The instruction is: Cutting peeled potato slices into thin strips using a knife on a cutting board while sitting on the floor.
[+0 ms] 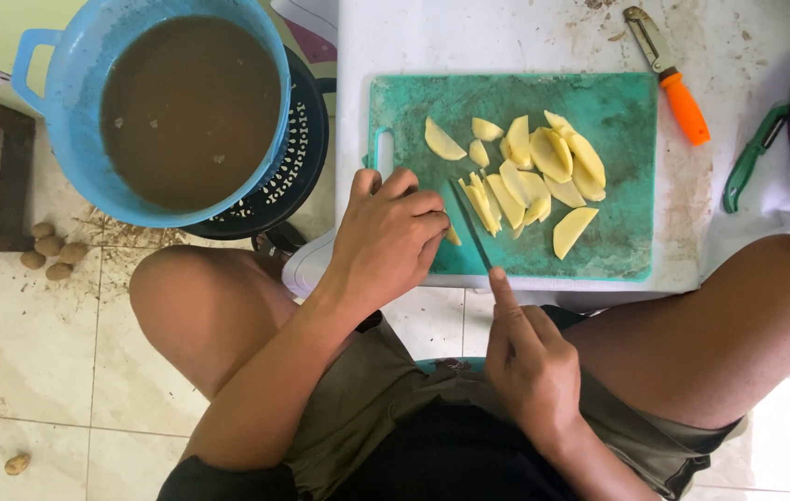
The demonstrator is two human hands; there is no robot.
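Bucket (70, 139) far left: blue plastic, murky brown water, sitting in a black perforated basket (298, 167). Left hand (386, 237) curled, fingers pinning a potato piece (452, 236) on the worn teal cutting board (617, 121). Right hand (529, 357) gripping a knife (471, 230), index along the spine. Pale potato wedges (534, 176) piled mid-board. White counter (506, 37) right: orange-handled peeler (668, 79), green one (755, 153).

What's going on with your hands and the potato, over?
Left hand pinning a potato piece on green cutting board. Right hand gripping knife, blade down. Cut slices piled beside blade.
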